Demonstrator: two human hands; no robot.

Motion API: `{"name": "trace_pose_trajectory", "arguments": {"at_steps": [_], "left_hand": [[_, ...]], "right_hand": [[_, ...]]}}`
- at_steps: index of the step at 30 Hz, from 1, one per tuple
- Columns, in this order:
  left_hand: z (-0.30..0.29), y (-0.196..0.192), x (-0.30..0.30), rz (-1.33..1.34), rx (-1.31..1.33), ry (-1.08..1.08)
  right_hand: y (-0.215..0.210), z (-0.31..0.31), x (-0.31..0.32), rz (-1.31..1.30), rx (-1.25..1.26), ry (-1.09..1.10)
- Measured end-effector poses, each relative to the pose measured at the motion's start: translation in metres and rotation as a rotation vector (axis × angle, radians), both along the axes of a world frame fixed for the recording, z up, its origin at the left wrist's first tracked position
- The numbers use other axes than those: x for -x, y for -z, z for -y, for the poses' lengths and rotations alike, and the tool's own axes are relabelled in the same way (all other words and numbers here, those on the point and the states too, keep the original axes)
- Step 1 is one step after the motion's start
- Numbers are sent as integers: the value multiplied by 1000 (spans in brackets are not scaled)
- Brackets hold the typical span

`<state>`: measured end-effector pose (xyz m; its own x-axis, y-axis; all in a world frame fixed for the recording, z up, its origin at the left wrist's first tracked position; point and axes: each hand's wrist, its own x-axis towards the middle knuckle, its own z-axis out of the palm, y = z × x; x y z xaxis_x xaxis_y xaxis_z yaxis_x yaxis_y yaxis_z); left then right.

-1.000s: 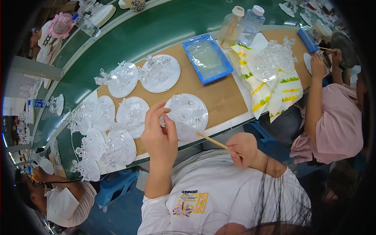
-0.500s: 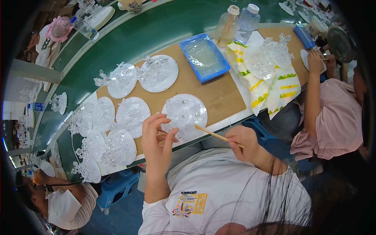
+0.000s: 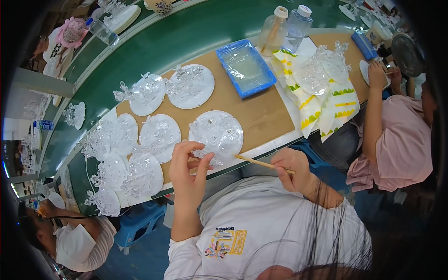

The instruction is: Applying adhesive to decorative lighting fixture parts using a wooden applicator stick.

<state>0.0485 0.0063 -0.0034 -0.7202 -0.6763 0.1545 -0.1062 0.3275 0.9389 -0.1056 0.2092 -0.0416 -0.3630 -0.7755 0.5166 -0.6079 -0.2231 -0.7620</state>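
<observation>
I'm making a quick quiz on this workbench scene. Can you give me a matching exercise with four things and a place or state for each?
Things:
1. thin wooden stick
2. blue tray
3. small clear crystal piece
4. two plastic bottles

Places or states:
A. pinched in the left hand
B. standing beyond the tray, at the board's far edge
C. held in the right hand
D. lying on the brown board, lined with clear film

Pairs: 1-C, 2-D, 3-A, 4-B
</observation>
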Motion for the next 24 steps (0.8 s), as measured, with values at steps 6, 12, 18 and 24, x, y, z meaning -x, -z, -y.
{"name": "trace_pose_trajectory", "arguments": {"at_steps": [6,12,18,24], "left_hand": [[5,-6,-3,3,16,86],[-7,-5,-6,23,105,73],[-11,-4,-5,46,331,26],[-12,-10,-1,35,494,-4]], "right_hand": [[-3,-3,3,-125,-104,52],[-2,7,-9,-8,-36,-68],[3,0,-4,119,-44,51],[-6,0,-3,-68,-78,32]]}}
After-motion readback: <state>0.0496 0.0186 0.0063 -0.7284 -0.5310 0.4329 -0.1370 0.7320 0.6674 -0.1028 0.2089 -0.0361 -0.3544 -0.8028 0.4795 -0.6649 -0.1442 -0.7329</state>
